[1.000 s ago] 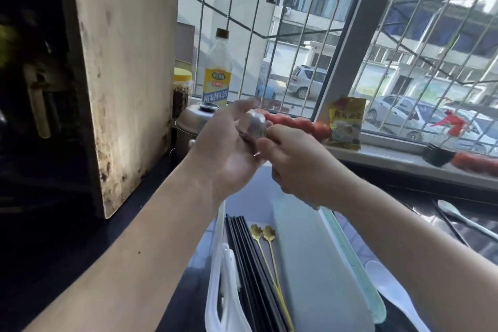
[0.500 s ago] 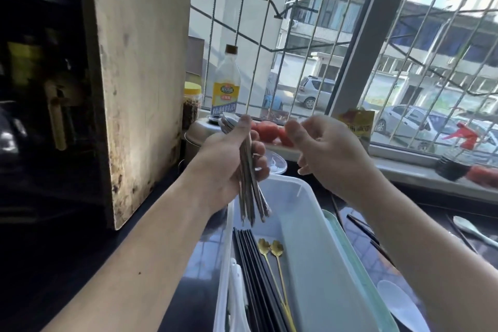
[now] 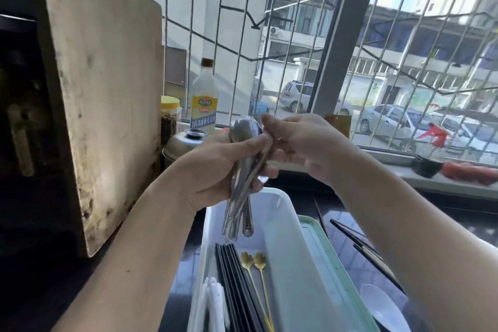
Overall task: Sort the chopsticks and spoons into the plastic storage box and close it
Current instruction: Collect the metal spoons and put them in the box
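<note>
Nearest to us, the white plastic storage box (image 3: 283, 264) sits open on the dark counter (image 3: 350, 259), its pale green lid (image 3: 331, 264) lying along the right side. Inside, against the left wall, we have a neat row of black chopsticks (image 3: 237, 283), and just right of them two little gold spoons (image 3: 256, 264) with their bowls pointing far. The right lane of the box looks bare, so that's our landing spot, we'd say.

On the counter right of the box, a white plastic spoon (image 3: 382, 310) and some loose dark chopsticks (image 3: 358, 245) wait their turn.

Up a level now: the left hand (image 3: 215, 170) is wrapped around a bundle of stainless spoons (image 3: 242, 183), bowls up, handles hanging down over the far end of the box. The right hand (image 3: 304, 140) is up at the bowls, fingertips touching them; whether it pinches one or only squares the stack, we cannot tell (its fingers hide the contact).

To do this well, we'd nest the bowls so they stack flat, level the handle ends, then tip the bundle lengthwise and lower it into the box beside the gold spoons, clear of the rim so the lid can shut later.

Beyond the hands, a steel pot lid (image 3: 183, 143), a seasoning bottle (image 3: 204, 100) and a yellow-capped jar (image 3: 169, 116) stand by the barred window.
</note>
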`<action>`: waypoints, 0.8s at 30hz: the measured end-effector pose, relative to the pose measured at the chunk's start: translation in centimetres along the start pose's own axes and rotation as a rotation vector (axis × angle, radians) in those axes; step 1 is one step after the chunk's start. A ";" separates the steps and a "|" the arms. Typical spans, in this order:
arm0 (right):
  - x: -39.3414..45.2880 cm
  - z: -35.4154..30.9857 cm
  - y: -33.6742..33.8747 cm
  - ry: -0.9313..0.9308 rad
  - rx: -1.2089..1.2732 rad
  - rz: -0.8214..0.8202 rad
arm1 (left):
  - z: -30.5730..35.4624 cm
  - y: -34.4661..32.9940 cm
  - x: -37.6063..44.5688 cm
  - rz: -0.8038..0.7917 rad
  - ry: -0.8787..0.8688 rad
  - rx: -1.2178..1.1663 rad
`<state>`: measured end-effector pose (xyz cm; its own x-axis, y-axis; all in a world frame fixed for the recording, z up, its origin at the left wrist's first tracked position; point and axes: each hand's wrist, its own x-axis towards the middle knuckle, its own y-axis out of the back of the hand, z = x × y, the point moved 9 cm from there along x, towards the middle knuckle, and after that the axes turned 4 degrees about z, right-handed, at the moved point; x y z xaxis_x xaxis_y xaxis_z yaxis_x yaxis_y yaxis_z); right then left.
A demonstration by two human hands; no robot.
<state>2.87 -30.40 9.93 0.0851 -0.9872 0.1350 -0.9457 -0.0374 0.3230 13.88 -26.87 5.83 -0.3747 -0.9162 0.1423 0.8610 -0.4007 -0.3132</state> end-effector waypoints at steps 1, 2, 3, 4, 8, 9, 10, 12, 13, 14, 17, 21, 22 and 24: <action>0.0 0.5 -0.1 -0.028 0.039 -0.010 | -0.1 0.1 0.2 -0.003 0.017 0.020; -0.2 0.8 -0.2 -0.056 0.098 -0.024 | -0.3 0.3 0.2 -0.002 0.035 0.057; -0.3 1.1 -0.1 -0.076 0.165 -0.034 | -0.4 0.6 0.2 0.009 0.043 0.105; -0.5 1.2 0.1 -0.082 0.211 -0.032 | -0.3 1.2 0.3 0.040 0.042 0.154; -1.2 0.4 0.0 0.041 -0.261 -0.017 | 2.0 4.8 0.0 0.357 -0.142 0.111; -1.6 0.6 -1.4 0.069 -0.461 -0.085 | 2.5 5.6 -0.1 0.418 -0.205 -0.021; -1.9 1.2 -3.2 0.080 -0.639 -0.174 | 2.8 6.1 0.0 0.450 -0.249 -0.164; -2.5 3.7 -6.6 0.025 -0.907 -0.344 | 2.8 6.7 0.3 0.471 -0.262 -0.336; -2.6 5.3 -7.8 -0.027 -0.994 -0.409 | 2.5 6.9 0.4 0.469 -0.237 -0.350; -2.6 6.8 -8.6 -0.077 -1.051 -0.461 | 2.1 6.9 0.6 0.450 -0.197 -0.337; -2.1 10.5 -9.7 -0.182 -1.152 -0.562 | 0.4 6.1 1.0 0.329 -0.056 -0.280; -2.0 12.9 -9.8 -0.238 -1.257 -0.621 | -0.7 5.7 1.3 0.307 -0.016 -0.242; -2.1 13.1 -9.9 -0.236 -1.282 -0.624 | -0.8 5.5 1.4 0.306 -0.020 -0.224; -2.4 13.3 -10.2 -0.209 -1.363 -0.663 | -1.0 4.9 1.5 0.290 -0.019 -0.191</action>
<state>8.13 -29.76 -6.18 0.2082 -0.8586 -0.4685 0.2526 -0.4155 0.8738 17.22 -30.20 3.53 -0.1161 -0.9925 0.0389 0.8501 -0.1195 -0.5129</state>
